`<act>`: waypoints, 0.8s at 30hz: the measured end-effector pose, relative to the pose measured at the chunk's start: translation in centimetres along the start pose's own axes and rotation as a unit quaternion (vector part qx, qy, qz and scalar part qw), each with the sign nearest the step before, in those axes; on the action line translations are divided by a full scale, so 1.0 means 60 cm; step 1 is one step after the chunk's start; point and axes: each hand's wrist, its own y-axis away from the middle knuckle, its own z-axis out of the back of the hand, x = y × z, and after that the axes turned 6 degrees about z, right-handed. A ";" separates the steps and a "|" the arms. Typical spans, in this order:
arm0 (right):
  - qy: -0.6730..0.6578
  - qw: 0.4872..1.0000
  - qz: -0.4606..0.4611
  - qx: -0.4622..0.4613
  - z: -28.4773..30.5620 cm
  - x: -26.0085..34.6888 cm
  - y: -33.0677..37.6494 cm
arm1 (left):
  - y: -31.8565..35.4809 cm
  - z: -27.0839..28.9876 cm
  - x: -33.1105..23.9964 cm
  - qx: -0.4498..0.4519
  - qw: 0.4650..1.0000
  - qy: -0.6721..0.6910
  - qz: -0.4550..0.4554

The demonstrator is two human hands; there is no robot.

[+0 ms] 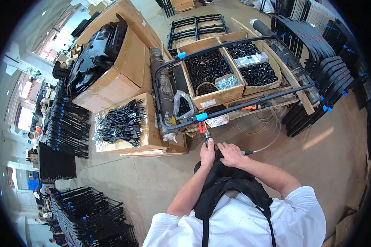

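Black frame [235,108], blue clips [201,117].

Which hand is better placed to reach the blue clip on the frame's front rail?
Left, probably. The left hand holds the tool upright, its tip just below the blue clip on the black tube frame. The right hand sits further back, by the hose.

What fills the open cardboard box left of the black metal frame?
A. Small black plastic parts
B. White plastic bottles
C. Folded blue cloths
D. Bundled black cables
D: the open cardboard box holds bundles of black cables, lying left of the black metal frame that the hands work at.
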 end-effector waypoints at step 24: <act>-0.013 1.000 -0.005 0.013 0.011 -0.037 -0.027 | -0.014 -0.017 -0.040 -0.036 0.996 -0.085 -0.006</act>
